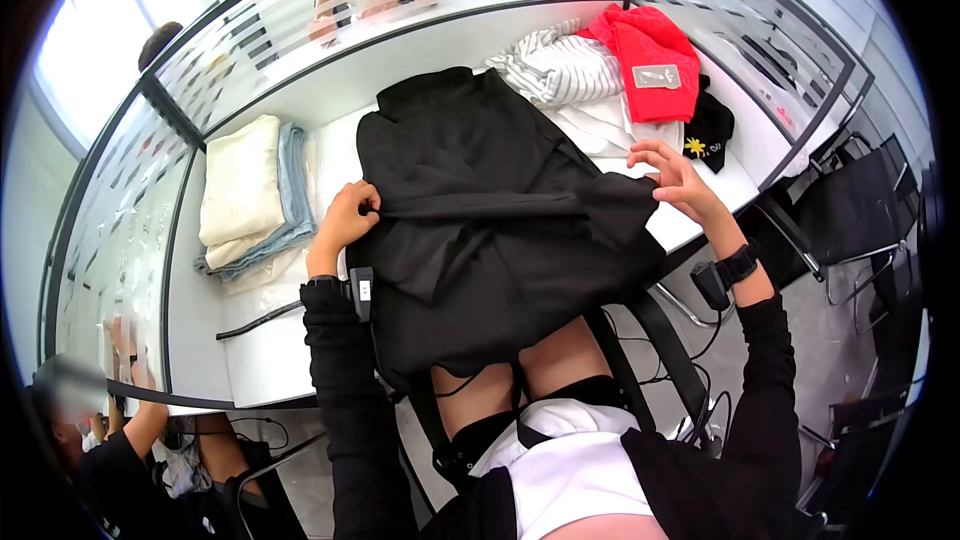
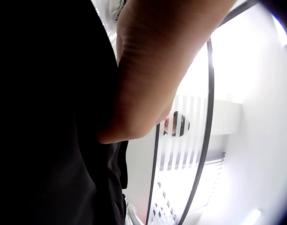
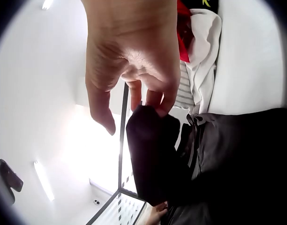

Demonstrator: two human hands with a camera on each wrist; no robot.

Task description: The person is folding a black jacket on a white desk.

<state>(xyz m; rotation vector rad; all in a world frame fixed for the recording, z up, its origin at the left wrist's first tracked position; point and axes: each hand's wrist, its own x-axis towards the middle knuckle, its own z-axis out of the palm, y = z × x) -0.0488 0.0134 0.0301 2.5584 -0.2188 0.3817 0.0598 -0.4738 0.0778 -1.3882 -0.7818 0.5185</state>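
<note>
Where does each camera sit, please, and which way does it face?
Head: on the head, facing forward and down at the black garment; left hand, right hand, sleeves and thighs show.
Left wrist: on that wrist, facing along the left hand, with the garment beside it and the striped partition beyond.
Right wrist: on that wrist, facing past the right hand at the garment and desk.
Shared: head and right wrist both show the right hand, garment and red cloth.
</note>
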